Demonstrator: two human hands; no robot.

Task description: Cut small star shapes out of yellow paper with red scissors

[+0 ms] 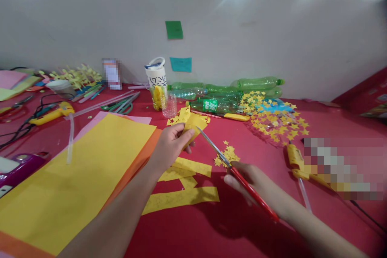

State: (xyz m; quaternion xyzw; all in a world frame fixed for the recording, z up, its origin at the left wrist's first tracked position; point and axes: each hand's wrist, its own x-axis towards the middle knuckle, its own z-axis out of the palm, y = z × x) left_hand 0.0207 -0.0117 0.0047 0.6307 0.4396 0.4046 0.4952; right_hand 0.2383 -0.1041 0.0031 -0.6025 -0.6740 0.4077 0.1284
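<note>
My left hand [175,141] pinches a small piece of yellow paper [196,124] above the red table. In my right hand [250,181] is a pair of scissors [216,149] with red handles, its blade tips at the paper's right edge. Beneath the scissors lies a small pile of cut yellow stars [228,155]. Several yellow paper strips [184,198], with faint outlines on them, lie below my left hand. Yellow scraps [178,117] with cut-outs rest just beyond it.
Large yellow sheets [115,149] cover the left side. Green plastic bottles [223,105] lie along the partition, near a white tumbler [156,76]. More stars [272,117] spread at the right. Yellow glue guns [294,161] lie on both sides; one has a cord at left [54,113].
</note>
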